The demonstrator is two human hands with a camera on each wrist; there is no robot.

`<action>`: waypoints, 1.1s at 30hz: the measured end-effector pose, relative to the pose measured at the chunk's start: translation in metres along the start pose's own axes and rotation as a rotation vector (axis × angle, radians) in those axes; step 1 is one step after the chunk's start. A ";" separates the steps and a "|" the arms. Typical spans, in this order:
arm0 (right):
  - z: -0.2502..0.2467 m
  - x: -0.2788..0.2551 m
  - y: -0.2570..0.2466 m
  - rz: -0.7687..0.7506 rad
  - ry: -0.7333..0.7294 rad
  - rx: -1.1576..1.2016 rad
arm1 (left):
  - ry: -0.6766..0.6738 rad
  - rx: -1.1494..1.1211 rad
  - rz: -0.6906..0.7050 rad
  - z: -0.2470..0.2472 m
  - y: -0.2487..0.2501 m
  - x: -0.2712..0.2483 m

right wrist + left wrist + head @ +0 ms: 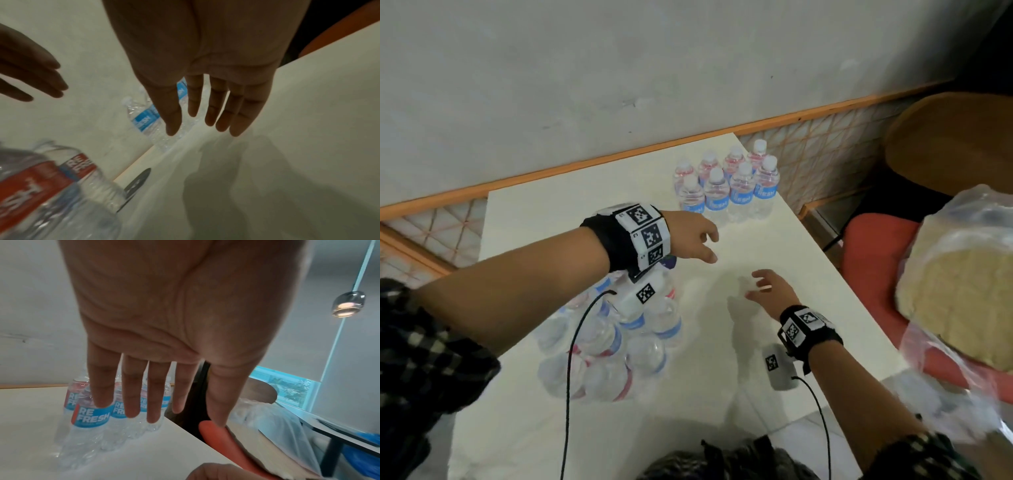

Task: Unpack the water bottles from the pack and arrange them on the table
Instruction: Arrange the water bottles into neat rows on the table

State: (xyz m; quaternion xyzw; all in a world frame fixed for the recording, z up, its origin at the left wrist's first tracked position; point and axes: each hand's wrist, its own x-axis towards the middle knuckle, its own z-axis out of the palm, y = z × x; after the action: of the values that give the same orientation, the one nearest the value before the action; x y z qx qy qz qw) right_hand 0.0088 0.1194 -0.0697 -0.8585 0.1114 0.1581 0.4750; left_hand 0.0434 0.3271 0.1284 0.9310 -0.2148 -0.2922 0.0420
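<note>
1. Head view: eight water bottles (727, 185) stood upright in two rows at the far corner of the white table (791, 274); the shrink-wrapped pack (609, 342) lay near the left forearm; left hand (693, 240) and right hand (770, 289) hovered empty, fingers relaxed.
2. Left wrist view: straight, spread fingers (131, 386); blue labels read "RE FRESH" (92, 416).
3. Right wrist view: fingers (216, 100) extended, holding nothing; a red-labelled bottle (51, 186) was blurred.

Red chair (876, 246) beside table; plastic bag (959, 274) on it; lamp (347, 305) overhead.
</note>
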 end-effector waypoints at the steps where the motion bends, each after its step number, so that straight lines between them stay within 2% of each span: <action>1: 0.006 -0.008 -0.005 -0.016 -0.008 -0.001 | -0.009 0.005 0.013 0.004 -0.002 -0.009; 6: 0.036 -0.047 -0.037 -0.078 -0.099 -0.012 | -0.061 0.128 0.094 0.034 -0.012 -0.047; 11: 0.071 -0.075 -0.066 -0.153 -0.292 -0.041 | -0.197 0.216 0.227 0.062 -0.013 -0.072; 14: 0.089 -0.086 -0.075 -0.192 -0.337 -0.036 | -0.224 0.366 0.272 0.074 -0.013 -0.078; 19: 0.095 -0.094 -0.079 -0.242 -0.263 -0.074 | -0.296 0.483 0.277 0.084 -0.016 -0.084; 24: 0.095 -0.096 -0.073 -0.278 -0.170 -0.091 | -0.142 0.408 0.381 0.090 -0.016 -0.081; 28: 0.078 -0.090 -0.063 -0.251 -0.056 -0.040 | -0.062 0.257 0.338 0.088 -0.011 -0.065; 33: 0.033 -0.072 -0.042 -0.215 0.123 0.026 | 0.085 0.091 0.272 0.078 0.007 -0.028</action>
State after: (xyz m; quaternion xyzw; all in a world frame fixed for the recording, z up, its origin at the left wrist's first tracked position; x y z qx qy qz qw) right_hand -0.0490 0.1720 -0.0262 -0.8673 0.0498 0.0517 0.4925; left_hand -0.0233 0.3365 0.0802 0.9058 -0.3498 -0.2344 0.0481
